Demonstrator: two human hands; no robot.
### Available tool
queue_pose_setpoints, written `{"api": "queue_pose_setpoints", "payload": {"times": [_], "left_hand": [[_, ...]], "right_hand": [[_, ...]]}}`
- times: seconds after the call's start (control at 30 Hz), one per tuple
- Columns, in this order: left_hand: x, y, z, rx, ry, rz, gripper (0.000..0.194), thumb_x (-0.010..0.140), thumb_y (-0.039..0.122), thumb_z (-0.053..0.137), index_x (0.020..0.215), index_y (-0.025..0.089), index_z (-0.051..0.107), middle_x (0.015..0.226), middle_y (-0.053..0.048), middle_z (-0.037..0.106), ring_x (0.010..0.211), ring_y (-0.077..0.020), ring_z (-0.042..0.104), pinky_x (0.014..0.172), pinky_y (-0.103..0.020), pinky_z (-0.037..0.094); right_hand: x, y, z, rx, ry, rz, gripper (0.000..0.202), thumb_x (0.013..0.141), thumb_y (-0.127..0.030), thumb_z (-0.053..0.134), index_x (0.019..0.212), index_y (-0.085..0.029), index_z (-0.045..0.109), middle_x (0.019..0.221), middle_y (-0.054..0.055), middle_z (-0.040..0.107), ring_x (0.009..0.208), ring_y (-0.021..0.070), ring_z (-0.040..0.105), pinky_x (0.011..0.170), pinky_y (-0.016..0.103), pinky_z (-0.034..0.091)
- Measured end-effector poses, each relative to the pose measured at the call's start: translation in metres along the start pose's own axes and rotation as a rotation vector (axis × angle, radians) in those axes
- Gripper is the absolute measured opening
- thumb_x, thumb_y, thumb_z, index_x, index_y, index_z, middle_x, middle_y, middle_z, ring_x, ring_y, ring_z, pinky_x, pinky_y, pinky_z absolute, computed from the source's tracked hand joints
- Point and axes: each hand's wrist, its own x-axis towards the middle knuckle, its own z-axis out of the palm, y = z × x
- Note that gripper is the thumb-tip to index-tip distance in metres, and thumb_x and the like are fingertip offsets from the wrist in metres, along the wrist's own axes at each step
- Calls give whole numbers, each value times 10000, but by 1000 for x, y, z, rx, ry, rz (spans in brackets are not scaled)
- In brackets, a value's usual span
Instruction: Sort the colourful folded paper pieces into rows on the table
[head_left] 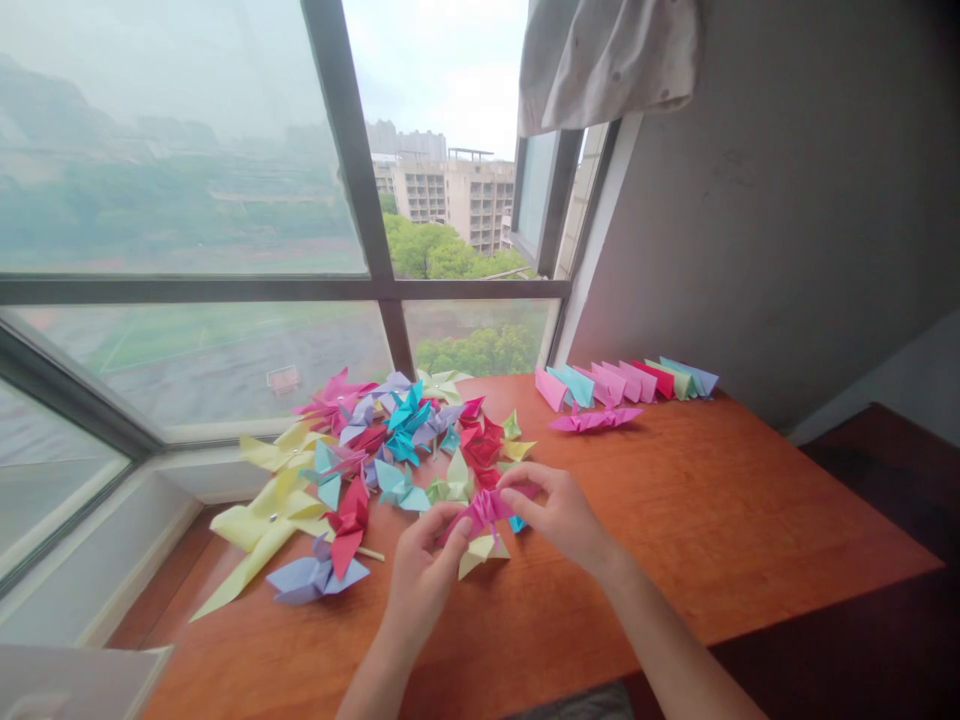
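A magenta folded paper piece (489,508) is held between my two hands above the wooden table. My left hand (429,560) pinches its left end between thumb and fingers. On the right end, my right hand (553,508) closes its thumb and fingers. The middle of the piece looks pleated, with a thin part hanging down. Just below it lies a pale yellow folded paper (484,556), and a small blue one (517,523) shows beneath my right hand. Behind my hands sit a red paper piece (481,445) and a light green one (452,482).
Many coloured folded papers and yellow pinwheels (274,518) spread over the left of the table (750,510). A row of folded papers (630,382) stands at the back right, with another magenta piece (596,420) before it. Windows and a wall border the table.
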Motion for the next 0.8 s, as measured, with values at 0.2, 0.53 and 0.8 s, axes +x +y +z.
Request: {"api": "queue_pose_setpoints", "payload": {"times": [0.2, 0.53, 0.8], "left_hand": [[1, -5, -2, 26, -72, -4, 261, 863, 407, 638, 887, 152, 691, 772, -35, 653, 701, -161, 566, 634, -227, 445], [1, 0, 0, -85, -165, -74, 342, 838, 459, 666, 730, 136, 636, 650, -10, 584, 595, -115, 472, 556, -204, 367], [-3, -1, -6, -209, -211, -140, 374, 833, 472, 677, 684, 134, 617, 584, -3, 575, 547, -96, 455, 544, -202, 344]], "right_hand": [[-2, 4, 4, 98, -21, 58, 119, 821, -289, 639, 866, -195, 696, 886, 16, 702, 816, 160, 641, 734, 256, 510], [-11, 6, 11, 312, -11, 166, 150, 778, -308, 716, 858, -181, 705, 780, 2, 678, 674, 116, 584, 613, 218, 455], [-17, 18, 23, 913, 8, 322, 235, 716, -306, 824, 838, -170, 676, 656, -43, 594, 541, 37, 478, 508, 151, 372]]}}
